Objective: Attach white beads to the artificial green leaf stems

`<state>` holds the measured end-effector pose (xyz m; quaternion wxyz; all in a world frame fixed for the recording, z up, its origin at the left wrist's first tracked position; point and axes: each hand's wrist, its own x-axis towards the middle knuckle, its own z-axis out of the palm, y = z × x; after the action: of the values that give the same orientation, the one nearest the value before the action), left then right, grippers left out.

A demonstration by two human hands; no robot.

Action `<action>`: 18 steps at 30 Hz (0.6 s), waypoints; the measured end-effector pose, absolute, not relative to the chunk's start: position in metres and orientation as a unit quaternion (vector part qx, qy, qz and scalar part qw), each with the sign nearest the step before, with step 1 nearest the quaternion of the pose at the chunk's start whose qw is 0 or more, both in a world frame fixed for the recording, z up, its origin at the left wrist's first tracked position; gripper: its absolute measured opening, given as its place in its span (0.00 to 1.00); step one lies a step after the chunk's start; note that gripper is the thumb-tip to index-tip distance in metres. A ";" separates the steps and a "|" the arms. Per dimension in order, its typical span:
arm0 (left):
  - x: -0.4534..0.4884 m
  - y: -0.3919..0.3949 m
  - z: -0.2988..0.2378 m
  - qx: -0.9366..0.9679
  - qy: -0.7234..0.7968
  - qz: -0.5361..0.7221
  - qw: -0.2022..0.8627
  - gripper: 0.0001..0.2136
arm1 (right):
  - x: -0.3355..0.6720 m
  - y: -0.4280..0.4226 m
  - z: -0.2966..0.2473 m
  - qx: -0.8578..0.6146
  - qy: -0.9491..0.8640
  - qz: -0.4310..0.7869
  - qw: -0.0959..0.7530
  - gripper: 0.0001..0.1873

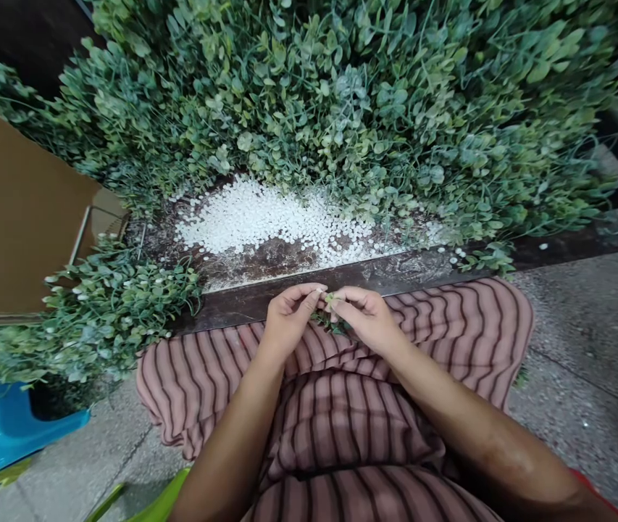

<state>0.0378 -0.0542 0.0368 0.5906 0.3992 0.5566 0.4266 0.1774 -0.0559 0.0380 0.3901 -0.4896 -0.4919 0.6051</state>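
Observation:
Over my lap, the fingertips of both hands meet at a small artificial green sprig (331, 298). My right hand (367, 313) is closed in a pinch on the sprig, and some of its darker leaves (335, 323) hang below the fingers. Thumb and forefinger of my left hand (292, 313) press together around a tiny white bead (319, 290), right beside the sprig. Just beyond my hands, a heap of small white beads (254, 217) is spread over the dark tabletop (276, 254).
A large mass of artificial greenery (341, 101) covers the table's far side. Another bunch of foliage (124, 290) lies left, beside a brown cardboard box (20, 217). The table's dark front edge (237, 306) borders my striped cloth (352, 420). A blue plastic stool (9, 428) stands lower left.

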 end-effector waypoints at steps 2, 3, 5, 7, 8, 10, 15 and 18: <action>0.037 -0.055 0.036 0.378 0.549 0.431 0.609 0.11 | 0.177 -0.056 0.040 -0.492 -0.496 0.603 0.386 0.11; 0.037 -0.055 0.036 0.371 0.544 0.434 0.615 0.11 | 0.177 -0.056 0.040 -0.496 -0.497 0.599 0.385 0.10; 0.037 -0.056 0.035 0.364 0.538 0.436 0.623 0.10 | 0.176 -0.056 0.042 -0.505 -0.499 0.590 0.383 0.10; 0.038 -0.057 0.035 0.361 0.537 0.435 0.626 0.10 | 0.175 -0.056 0.043 -0.509 -0.503 0.584 0.382 0.10; 0.038 -0.057 0.035 0.362 0.537 0.434 0.626 0.10 | 0.175 -0.056 0.043 -0.510 -0.505 0.582 0.382 0.10; 0.039 -0.057 0.036 0.367 0.539 0.432 0.623 0.10 | 0.176 -0.056 0.043 -0.512 -0.508 0.578 0.381 0.10; 0.039 -0.057 0.038 0.378 0.536 0.425 0.624 0.11 | 0.177 -0.058 0.043 -0.519 -0.514 0.567 0.381 0.09; 0.039 -0.058 0.039 0.389 0.538 0.419 0.620 0.12 | 0.176 -0.058 0.043 -0.519 -0.512 0.559 0.395 0.09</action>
<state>0.0392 -0.0578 0.0389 0.6197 0.3888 0.5382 0.4185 0.1764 -0.0581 0.0425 0.3946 -0.5194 -0.5124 0.5585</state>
